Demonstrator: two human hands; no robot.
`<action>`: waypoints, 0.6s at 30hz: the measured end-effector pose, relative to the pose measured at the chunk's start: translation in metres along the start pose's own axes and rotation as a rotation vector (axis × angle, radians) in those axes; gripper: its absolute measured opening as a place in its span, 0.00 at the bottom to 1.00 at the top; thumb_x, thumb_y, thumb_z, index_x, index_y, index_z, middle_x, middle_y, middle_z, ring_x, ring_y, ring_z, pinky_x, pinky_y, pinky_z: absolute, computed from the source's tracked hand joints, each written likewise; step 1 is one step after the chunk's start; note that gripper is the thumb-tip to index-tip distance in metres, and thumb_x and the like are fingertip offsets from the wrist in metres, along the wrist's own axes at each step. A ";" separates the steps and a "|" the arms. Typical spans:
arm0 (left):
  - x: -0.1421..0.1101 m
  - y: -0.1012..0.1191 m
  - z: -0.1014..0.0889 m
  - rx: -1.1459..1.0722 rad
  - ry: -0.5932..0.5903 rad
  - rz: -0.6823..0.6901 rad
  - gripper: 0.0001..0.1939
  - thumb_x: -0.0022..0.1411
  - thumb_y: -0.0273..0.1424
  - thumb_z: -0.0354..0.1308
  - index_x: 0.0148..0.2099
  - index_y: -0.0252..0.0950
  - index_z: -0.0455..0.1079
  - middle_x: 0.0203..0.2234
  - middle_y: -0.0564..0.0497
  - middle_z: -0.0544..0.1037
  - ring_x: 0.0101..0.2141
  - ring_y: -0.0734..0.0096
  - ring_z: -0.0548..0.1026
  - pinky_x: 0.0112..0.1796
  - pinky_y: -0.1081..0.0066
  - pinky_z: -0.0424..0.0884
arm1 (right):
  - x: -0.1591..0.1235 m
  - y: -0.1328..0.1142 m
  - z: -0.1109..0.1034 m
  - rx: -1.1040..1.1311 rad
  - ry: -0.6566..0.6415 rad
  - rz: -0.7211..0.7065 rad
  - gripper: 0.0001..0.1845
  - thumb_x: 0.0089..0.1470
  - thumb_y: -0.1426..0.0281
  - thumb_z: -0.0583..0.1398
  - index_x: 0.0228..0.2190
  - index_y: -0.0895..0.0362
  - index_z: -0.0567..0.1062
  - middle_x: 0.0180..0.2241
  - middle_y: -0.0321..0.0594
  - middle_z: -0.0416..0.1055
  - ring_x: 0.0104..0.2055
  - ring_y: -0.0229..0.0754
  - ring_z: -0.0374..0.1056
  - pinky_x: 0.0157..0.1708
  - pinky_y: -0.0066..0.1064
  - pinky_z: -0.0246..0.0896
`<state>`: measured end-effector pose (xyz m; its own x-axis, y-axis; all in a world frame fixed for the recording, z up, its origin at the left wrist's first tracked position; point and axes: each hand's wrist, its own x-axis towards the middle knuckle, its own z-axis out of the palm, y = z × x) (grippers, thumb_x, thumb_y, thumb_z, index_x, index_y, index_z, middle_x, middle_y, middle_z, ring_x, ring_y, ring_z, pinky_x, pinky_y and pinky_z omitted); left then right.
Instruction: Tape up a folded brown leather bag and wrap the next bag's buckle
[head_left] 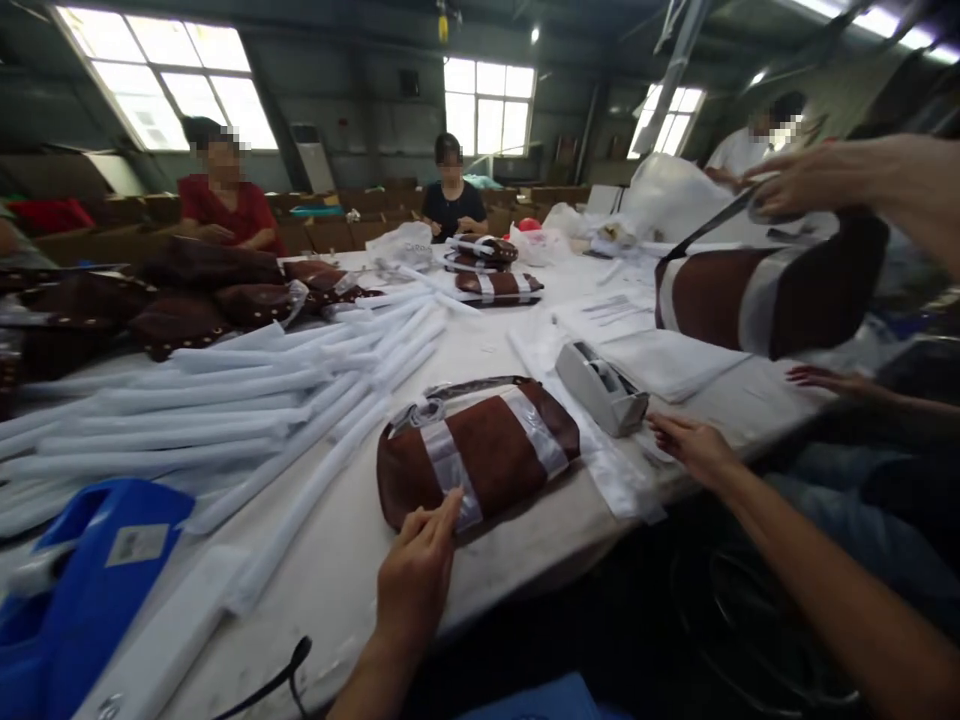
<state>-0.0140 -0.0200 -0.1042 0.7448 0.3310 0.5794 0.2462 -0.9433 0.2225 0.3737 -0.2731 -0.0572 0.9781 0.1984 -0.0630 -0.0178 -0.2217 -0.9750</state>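
A brown handbag (491, 450) lies on the table in front of me, with two translucent white strips (450, 465) wrapped across it and its strap along the far side. My left hand (420, 560) is at the bag's near edge, fingers curled, the index finger pressing the lower end of the left strip. To the right stands a grey tape dispenser (596, 385). At its cutting end, my right hand (697, 450) pinches with thumb and fingers, apparently on the tape's end; the clear tape itself is hard to make out.
Rolled white wrap tubes (187, 400) cover the left, with piled brown bags (202, 315) behind. A blue plastic holder (97, 580) stands front left. At right a co-worker's hand (817, 180) lifts another wrapped bag (765, 290). Wrapped bags (495, 285) lie farther back.
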 end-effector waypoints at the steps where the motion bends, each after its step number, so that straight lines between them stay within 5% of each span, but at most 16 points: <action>1: 0.000 0.000 0.000 0.010 0.006 0.005 0.32 0.66 0.19 0.54 0.69 0.41 0.58 0.46 0.54 0.80 0.43 0.65 0.74 0.53 0.68 0.73 | 0.003 0.005 0.002 -0.043 0.018 -0.034 0.15 0.43 0.61 0.72 0.27 0.60 0.79 0.29 0.45 0.76 0.25 0.39 0.69 0.24 0.27 0.70; 5: -0.001 0.001 -0.001 0.024 0.003 0.010 0.33 0.66 0.19 0.54 0.70 0.42 0.56 0.45 0.53 0.80 0.44 0.64 0.73 0.52 0.68 0.72 | 0.001 0.016 -0.006 -0.271 0.084 -0.235 0.18 0.46 0.55 0.67 0.26 0.58 0.79 0.24 0.44 0.76 0.24 0.43 0.69 0.23 0.31 0.68; 7: -0.001 0.001 -0.001 0.025 -0.004 0.013 0.32 0.67 0.19 0.53 0.70 0.42 0.56 0.44 0.53 0.80 0.43 0.64 0.74 0.51 0.68 0.73 | -0.008 0.014 -0.018 -0.388 0.088 -0.399 0.17 0.49 0.55 0.64 0.28 0.57 0.81 0.28 0.45 0.77 0.30 0.48 0.72 0.31 0.35 0.70; 12: 0.000 0.000 -0.003 0.052 0.033 0.016 0.30 0.68 0.21 0.53 0.70 0.42 0.57 0.43 0.54 0.80 0.44 0.64 0.74 0.46 0.71 0.74 | -0.046 -0.023 -0.033 -0.648 -0.175 -0.885 0.13 0.62 0.62 0.59 0.38 0.53 0.83 0.38 0.44 0.78 0.43 0.50 0.72 0.48 0.40 0.67; 15: 0.001 0.000 -0.004 0.049 0.034 0.030 0.31 0.68 0.21 0.52 0.71 0.41 0.55 0.44 0.54 0.80 0.44 0.63 0.74 0.47 0.69 0.74 | -0.071 -0.057 -0.013 -0.776 -0.422 -1.211 0.13 0.67 0.71 0.56 0.46 0.51 0.80 0.40 0.41 0.78 0.41 0.45 0.72 0.45 0.36 0.67; 18: 0.000 0.001 -0.004 0.019 0.002 0.029 0.31 0.68 0.20 0.53 0.70 0.39 0.56 0.48 0.53 0.80 0.43 0.64 0.73 0.52 0.66 0.73 | -0.096 -0.086 0.028 -0.769 -0.617 -1.505 0.14 0.67 0.77 0.56 0.49 0.54 0.76 0.39 0.41 0.77 0.38 0.42 0.71 0.42 0.34 0.67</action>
<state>-0.0163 -0.0208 -0.1011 0.7505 0.3040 0.5868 0.2364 -0.9527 0.1911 0.2755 -0.2459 0.0271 -0.1516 0.8778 0.4544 0.9875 0.1542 0.0317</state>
